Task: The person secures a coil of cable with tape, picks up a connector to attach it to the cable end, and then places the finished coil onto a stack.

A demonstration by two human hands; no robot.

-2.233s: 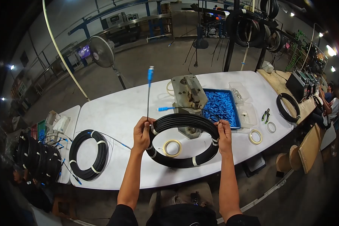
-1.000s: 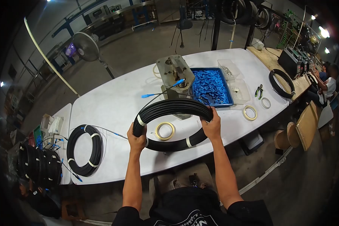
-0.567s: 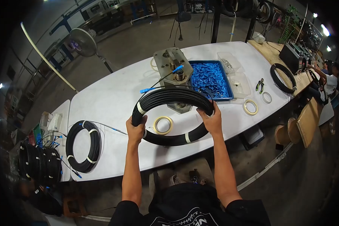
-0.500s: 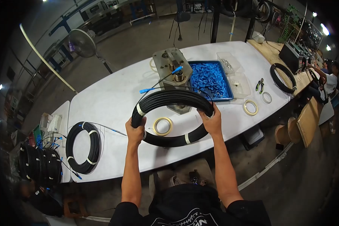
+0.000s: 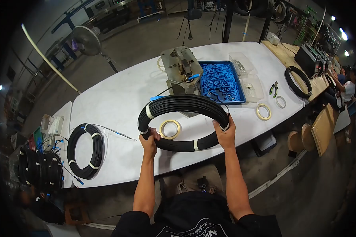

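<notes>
A coil of black cable, bound with white tape bands, is held up tilted over the table by both hands. My left hand grips its lower left side, and my right hand is wrapped round its right side. Two loose cable ends with blue connectors rise from the coil; one blue connector lies at its upper left, the other in front of the metal press. Through the ring shows a roll of cream tape on the table.
A blue tray of small blue parts stands behind, with clear plastic boxes beside it. Tape rolls, green-handled cutters and another coil lie right. A coil and stacked coils sit left. People work far right.
My left hand has shifted slightly right and down along the coil. The right hand has moved a little to the right, and the loose blue connectors have swung slightly right.
</notes>
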